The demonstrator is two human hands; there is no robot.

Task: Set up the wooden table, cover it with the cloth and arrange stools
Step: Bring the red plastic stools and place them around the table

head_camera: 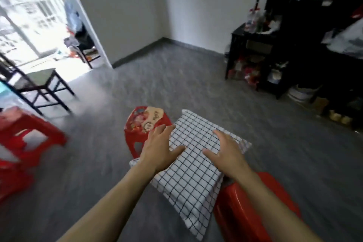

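Note:
A folded white cloth with a black grid pattern [194, 175] lies in front of me over red plastic stools. My left hand [159, 149] rests on its left edge with fingers spread. My right hand [225, 153] lies flat on its upper right part, fingers straight. One red stool with a flowered seat [143, 124] shows beyond the cloth on the left. Another red stool [253, 212] sits under the cloth's near right corner. No wooden table top is visible in this view.
More red stools [25, 135] stand stacked at the left. A dark-framed stool [41, 84] stands near the bright balcony door. Black shelving [275, 55] full of clutter lines the right wall. Grey floor [176, 80] stretches ahead to the white walls.

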